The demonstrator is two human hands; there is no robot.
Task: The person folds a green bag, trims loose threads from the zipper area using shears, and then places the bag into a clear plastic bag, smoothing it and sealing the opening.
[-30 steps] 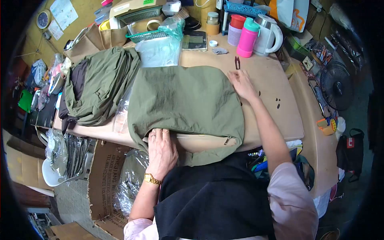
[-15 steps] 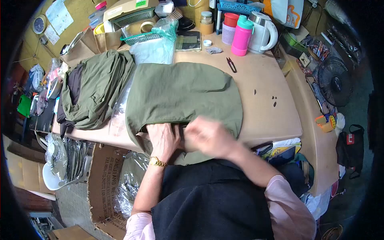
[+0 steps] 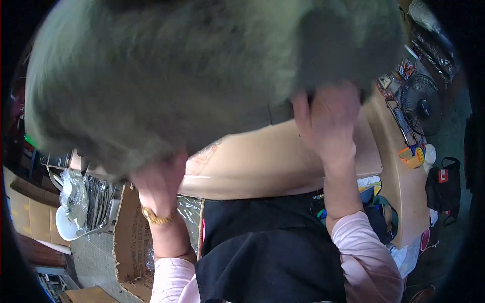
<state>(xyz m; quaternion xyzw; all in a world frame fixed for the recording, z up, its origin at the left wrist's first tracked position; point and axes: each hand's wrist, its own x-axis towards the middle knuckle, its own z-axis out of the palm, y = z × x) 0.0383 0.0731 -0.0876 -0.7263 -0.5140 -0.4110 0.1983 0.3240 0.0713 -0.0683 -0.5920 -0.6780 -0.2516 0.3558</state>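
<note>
A large olive-green cloth bag [image 3: 166, 81] is lifted close to the camera, blurred by motion, and fills the upper half of the head view. My left hand [image 3: 160, 179], with a gold watch at the wrist, is closed on its lower left edge; the fingertips are partly hidden by the cloth. On the lower right edge my right hand [image 3: 331, 118] grips the same bag, its fingers wrapped over the fabric. Under the bag shows the tan tabletop [image 3: 273, 161], no longer touched by the cloth here.
A cardboard box [image 3: 132, 237] stands open below the table's left front edge, near plastic-wrapped pieces [image 3: 96, 202] on a white chair. To the right are a black fan [image 3: 423, 106], an orange holder [image 3: 411, 157] and a hanging black pouch [image 3: 444, 187].
The bag has risen off the table toward the camera and now covers the back of the table. My left hand has come out of its opening; both hands have spread apart along its edge.
</note>
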